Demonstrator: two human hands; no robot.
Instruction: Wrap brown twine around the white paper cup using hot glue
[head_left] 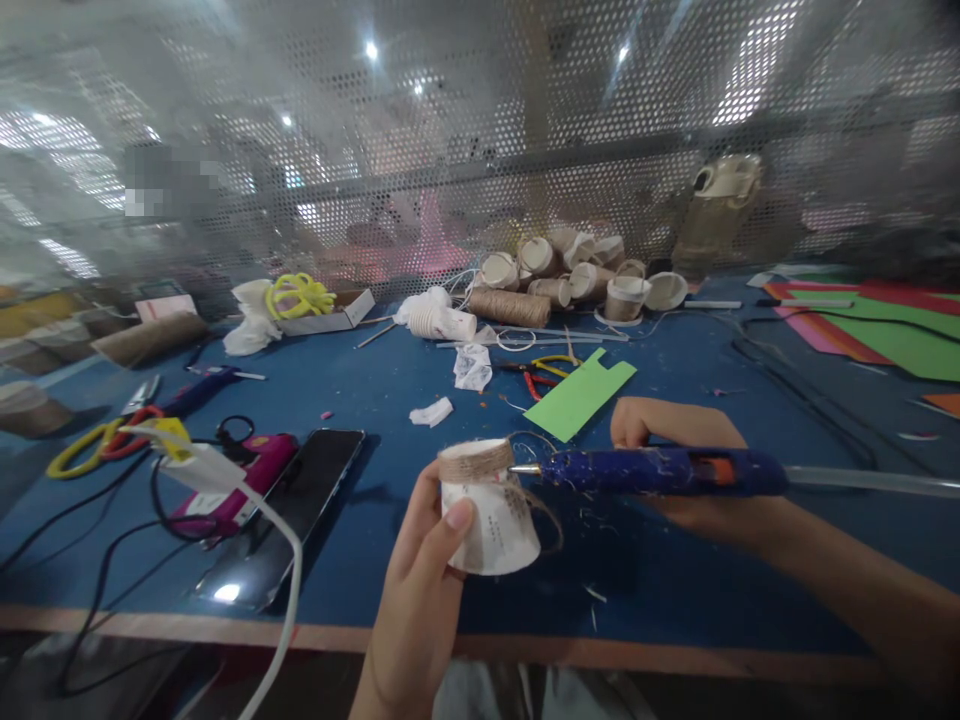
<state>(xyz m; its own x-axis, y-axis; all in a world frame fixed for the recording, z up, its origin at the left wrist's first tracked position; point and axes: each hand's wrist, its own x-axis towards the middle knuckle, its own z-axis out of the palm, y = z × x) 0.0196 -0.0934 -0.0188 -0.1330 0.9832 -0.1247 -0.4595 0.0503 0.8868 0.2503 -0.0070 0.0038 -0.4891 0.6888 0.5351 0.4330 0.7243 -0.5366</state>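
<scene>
My left hand (pixel 427 560) holds a white paper cup (pixel 491 530) upside down, thumb on its near side. Brown twine (pixel 474 462) is wound around the cup's upper part, and a loose loop of it hangs at the right. My right hand (pixel 664 430) is closed around a blue glue gun (pixel 637 472), partly hidden behind it. The gun's metal tip points left and is at the twine's right edge. A clear glue stick (pixel 870 480) sticks out of the gun's back end.
A phone (pixel 319 500), magenta power bank (pixel 262 470), cables and scissors (pixel 112 440) lie left. Green paper (pixel 581 395), pliers and a twine roll (pixel 510 307) lie beyond the cup. Wrapped cups (pixel 589 282) are piled by the mesh screen; coloured sheets (pixel 892 325) lie right.
</scene>
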